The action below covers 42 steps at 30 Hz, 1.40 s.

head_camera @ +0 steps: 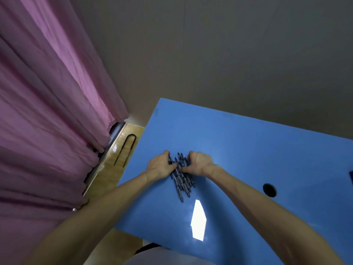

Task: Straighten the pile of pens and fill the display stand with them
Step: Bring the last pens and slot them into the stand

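Squeezing the pens (181, 178) between left hand (159, 167) and right hand (200, 163), both cupped, long axis toward frame bottom.

**Blue table, one pile**

Your blue table (238, 150) carried a pile of dark pens (182, 178) lying near its left edge. Your hands rested on it, pressed against that pile. A round hole (269, 190) sat farther right.

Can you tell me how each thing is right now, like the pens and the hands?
pens: bunched in a rough pile, lying on the table.
left hand: pressed against the pile's left side.
right hand: pressed against the pile's right side.
blue table: glossy, pens near its left part.
pink curtain: hanging down.
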### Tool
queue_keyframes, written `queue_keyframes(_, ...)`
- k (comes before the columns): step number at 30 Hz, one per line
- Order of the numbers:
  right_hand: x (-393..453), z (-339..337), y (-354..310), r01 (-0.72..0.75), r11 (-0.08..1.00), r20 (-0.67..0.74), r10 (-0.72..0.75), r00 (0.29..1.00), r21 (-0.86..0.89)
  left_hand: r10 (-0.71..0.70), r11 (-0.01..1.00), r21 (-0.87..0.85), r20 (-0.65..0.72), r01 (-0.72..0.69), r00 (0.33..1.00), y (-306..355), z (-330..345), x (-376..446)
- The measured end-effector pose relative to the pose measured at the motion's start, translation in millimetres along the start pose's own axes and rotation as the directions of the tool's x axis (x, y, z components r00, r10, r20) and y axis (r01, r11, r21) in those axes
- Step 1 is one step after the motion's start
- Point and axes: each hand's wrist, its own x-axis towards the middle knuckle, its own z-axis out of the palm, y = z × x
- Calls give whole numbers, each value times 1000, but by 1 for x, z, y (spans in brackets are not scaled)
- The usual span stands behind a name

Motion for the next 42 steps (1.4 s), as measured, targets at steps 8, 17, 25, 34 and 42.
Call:
queue_keyframes(8,-12,-6,-17,-202,978,30,200,979,61,78,980,181,25,-81,997,3,-8,2)
queue_keyframes(17,-29,-6,-3,-363,918,24,364,931,157,183,966,181,27,-185,983,20,3,-2)
queue_keyframes(25,-38,-4,8,-426,855,84,421,903,296,240,914,324,49,-243,970,26,6,-8)
queue_keyframes(34,-35,-11,13,-451,811,96,450,888,372,234,916,318,68,-243,970,41,6,4)
queue_keyframes(42,-23,-6,13,-451,856,59,452,890,254,254,892,378,32,-247,967,50,9,6)
